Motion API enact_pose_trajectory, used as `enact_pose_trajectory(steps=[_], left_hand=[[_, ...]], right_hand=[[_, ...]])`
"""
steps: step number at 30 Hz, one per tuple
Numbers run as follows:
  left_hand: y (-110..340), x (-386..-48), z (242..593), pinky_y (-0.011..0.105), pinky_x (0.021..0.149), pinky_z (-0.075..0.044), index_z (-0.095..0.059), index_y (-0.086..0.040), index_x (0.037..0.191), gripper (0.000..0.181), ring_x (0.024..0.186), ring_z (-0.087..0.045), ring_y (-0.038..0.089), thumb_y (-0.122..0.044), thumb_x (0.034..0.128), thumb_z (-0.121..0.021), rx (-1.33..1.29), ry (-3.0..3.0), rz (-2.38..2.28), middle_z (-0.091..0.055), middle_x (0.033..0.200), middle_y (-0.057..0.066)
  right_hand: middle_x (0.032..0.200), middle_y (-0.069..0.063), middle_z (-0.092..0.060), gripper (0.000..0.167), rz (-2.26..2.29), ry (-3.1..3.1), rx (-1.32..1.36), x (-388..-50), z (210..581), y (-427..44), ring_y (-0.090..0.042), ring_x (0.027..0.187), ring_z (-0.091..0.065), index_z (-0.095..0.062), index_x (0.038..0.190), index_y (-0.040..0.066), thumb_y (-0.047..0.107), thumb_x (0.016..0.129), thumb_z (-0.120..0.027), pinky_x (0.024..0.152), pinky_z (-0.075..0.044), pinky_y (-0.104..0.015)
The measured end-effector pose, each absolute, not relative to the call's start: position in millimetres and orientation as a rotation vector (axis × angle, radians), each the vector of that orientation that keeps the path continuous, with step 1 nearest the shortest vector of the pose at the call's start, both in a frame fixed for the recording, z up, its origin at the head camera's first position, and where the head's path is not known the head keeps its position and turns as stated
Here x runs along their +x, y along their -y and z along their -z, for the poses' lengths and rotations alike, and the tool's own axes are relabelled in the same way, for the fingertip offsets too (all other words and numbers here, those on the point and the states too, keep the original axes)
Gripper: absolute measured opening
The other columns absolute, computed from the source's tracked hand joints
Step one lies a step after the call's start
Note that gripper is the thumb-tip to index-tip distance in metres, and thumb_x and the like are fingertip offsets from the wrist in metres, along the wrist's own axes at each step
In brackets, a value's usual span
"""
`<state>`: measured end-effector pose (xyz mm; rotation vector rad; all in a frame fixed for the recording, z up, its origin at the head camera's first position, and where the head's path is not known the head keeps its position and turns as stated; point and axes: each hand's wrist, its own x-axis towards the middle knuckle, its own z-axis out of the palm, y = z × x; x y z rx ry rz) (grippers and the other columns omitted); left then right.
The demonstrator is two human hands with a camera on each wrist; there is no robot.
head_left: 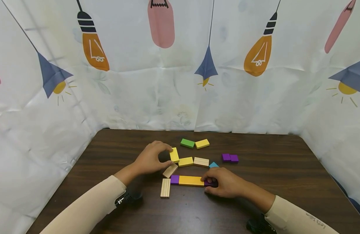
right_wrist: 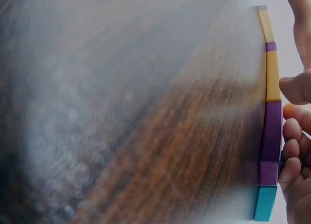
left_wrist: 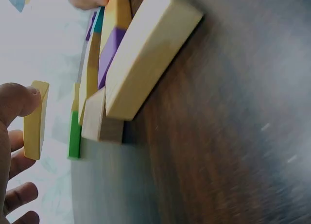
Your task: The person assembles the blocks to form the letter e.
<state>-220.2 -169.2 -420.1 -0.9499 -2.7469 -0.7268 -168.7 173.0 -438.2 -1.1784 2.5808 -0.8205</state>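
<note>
In my left hand [head_left: 152,157], a yellow block [head_left: 174,155] is pinched between thumb and fingers; the left wrist view shows this yellow block [left_wrist: 36,122] tilted up. A tan block [head_left: 170,170] lies just below the left thumb. A row on the table has a small purple block [head_left: 174,179], a long yellow block [head_left: 191,181] and a dark purple block [head_left: 210,184]. Over the row's right end, my right hand [head_left: 228,184] has its fingers curled at the dark purple block, partly covering it. The right wrist view shows a teal block [right_wrist: 265,203] beyond the purple ones.
A ridged wooden block [head_left: 165,188] stands left of the row. Behind lie yellow [head_left: 186,162] and wooden [head_left: 201,162] blocks and a blue piece [head_left: 213,164]. Farther back are green [head_left: 187,143] and yellow [head_left: 202,144] blocks, with two purple blocks [head_left: 229,158] to the right.
</note>
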Motion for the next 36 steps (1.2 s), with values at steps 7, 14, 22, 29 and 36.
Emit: enact_pose_trajectory(steps=[7, 14, 22, 29, 36], left_hand=[[169, -202, 416, 0.059, 0.102, -0.042, -0.072, -0.014, 0.120, 0.043, 0.122, -0.055, 0.026, -0.032, 0.0837, -0.085, -0.981, 2.724, 0.737, -0.067, 0.125, 0.000], [170, -187, 413, 0.060, 0.102, -0.042, -0.072, -0.014, 0.120, 0.044, 0.121, -0.056, 0.025, -0.032, 0.0828, -0.086, -0.977, 2.706, 0.723, -0.068, 0.125, -0.001], [172, -168, 416, 0.059, 0.100, -0.044, -0.073, -0.017, 0.118, 0.044, 0.120, -0.056, 0.023, -0.037, 0.0819, -0.087, -1.011, 2.669, 0.715, -0.067, 0.125, -0.004], [170, -155, 417, 0.056, 0.100, -0.044, -0.072, -0.018, 0.118, 0.045, 0.120, -0.055, 0.019, -0.038, 0.0811, -0.088, -1.062, 2.654, 0.724, -0.067, 0.124, -0.006], [167, -144, 422, 0.056, 0.101, -0.043, -0.072, -0.022, 0.118, 0.044, 0.121, -0.054, 0.017, -0.043, 0.0822, -0.086, -1.075, 2.661, 0.739, -0.065, 0.125, -0.011]], right_hand=[[0.095, 0.013, -0.058, 0.025, 0.850, -2.571, -1.213, -169, 439, -174, -0.003, 0.086, -0.053, -0.072, 0.115, 0.018, 0.028, 0.093, -0.077, 0.076, -0.049, -0.026], [0.095, 0.014, -0.058, 0.025, 0.857, -2.566, -1.207, -169, 440, -174, -0.003, 0.085, -0.053, -0.072, 0.115, 0.018, 0.029, 0.093, -0.077, 0.076, -0.049, -0.026], [0.095, 0.014, -0.058, 0.025, 0.857, -2.580, -1.228, -168, 440, -173, -0.003, 0.085, -0.053, -0.072, 0.115, 0.018, 0.028, 0.093, -0.077, 0.076, -0.049, -0.026], [0.096, 0.014, -0.058, 0.026, 0.858, -2.574, -1.206, -169, 440, -174, -0.003, 0.086, -0.053, -0.072, 0.116, 0.018, 0.028, 0.093, -0.078, 0.077, -0.049, -0.026], [0.096, 0.013, -0.059, 0.028, 0.839, -2.585, -1.186, -168, 440, -174, -0.003, 0.086, -0.054, -0.072, 0.117, 0.017, 0.026, 0.092, -0.078, 0.077, -0.050, -0.026]])
